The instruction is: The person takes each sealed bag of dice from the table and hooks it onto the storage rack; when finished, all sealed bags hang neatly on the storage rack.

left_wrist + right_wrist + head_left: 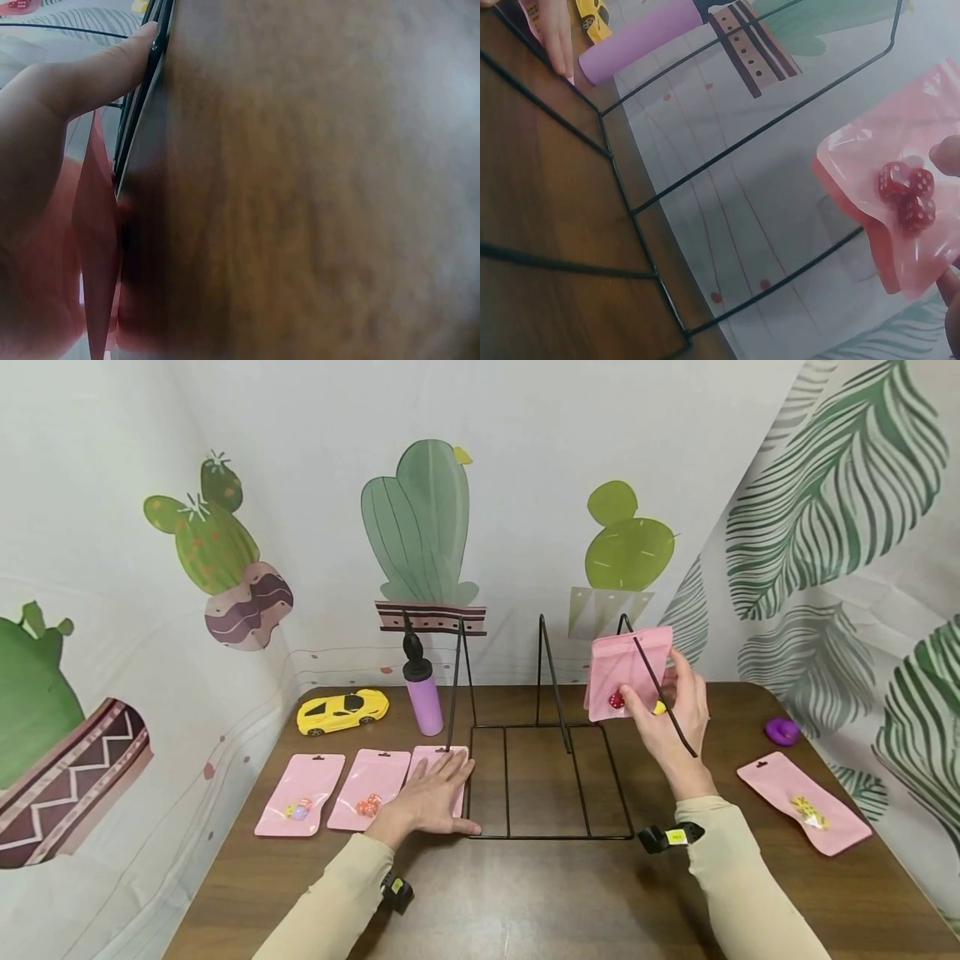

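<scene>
My right hand [660, 702] pinches a pink pouch [628, 672] with red dice inside and holds it up at the right arm of a black wire rack [551, 777]. The right wrist view shows the same pouch [904, 187] beside the rack wires [630, 214], with a fingertip [946, 155] on its edge. My left hand [435, 789] lies flat on the table, its fingers resting on another pink pouch [433, 756] by the rack's left base wire. In the blurred left wrist view the thumb [82, 75] touches the rack wire [139, 112] above that pouch [94, 225].
Two more pink pouches [300, 793] [369, 789] lie at front left and one [804, 802] at the right. A yellow toy car [342, 710] and a purple bottle [423, 693] stand behind them. A small purple object [782, 731] sits far right on the brown table [525, 902].
</scene>
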`<state>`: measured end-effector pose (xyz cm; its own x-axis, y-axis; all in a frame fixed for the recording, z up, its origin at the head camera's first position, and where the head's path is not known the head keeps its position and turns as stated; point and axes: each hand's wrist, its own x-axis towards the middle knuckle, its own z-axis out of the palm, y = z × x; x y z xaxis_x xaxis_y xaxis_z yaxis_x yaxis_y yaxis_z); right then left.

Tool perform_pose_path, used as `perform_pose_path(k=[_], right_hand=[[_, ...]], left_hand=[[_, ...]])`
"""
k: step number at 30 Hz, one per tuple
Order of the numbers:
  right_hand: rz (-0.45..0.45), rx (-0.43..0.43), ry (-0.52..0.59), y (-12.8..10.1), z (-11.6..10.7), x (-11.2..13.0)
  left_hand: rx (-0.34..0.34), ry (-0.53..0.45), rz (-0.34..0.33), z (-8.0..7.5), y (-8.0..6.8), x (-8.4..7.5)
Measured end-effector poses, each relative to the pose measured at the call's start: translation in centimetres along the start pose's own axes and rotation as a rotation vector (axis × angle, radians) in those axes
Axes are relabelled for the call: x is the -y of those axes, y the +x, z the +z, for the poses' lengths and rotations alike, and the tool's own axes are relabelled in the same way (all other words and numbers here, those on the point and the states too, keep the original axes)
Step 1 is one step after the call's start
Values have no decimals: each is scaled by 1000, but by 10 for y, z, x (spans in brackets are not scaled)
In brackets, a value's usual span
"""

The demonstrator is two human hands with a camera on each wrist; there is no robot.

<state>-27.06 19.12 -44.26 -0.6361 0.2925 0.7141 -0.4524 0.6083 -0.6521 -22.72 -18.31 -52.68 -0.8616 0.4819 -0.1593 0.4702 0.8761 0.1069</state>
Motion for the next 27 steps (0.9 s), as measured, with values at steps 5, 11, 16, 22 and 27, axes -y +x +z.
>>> perform_pose_path(k=[5,11,16,22,27], right_hand=[[15,43,-20,-4,-12,-8],[2,86,-73,-8,-35,-21],[16,102,-138,-13,-59,-35],[128,147,-209,-18,-87,-46],[175,195,-259,-21,-106,-56]], left_hand=[[-7,-8,2,-1,-1,0],[-7,-12,3,-1,-1,-1],[-2,-12,3,-2,-1,-1],[-10,-11,5,-2,0,0],[-16,-7,6,-1,-1,0]])
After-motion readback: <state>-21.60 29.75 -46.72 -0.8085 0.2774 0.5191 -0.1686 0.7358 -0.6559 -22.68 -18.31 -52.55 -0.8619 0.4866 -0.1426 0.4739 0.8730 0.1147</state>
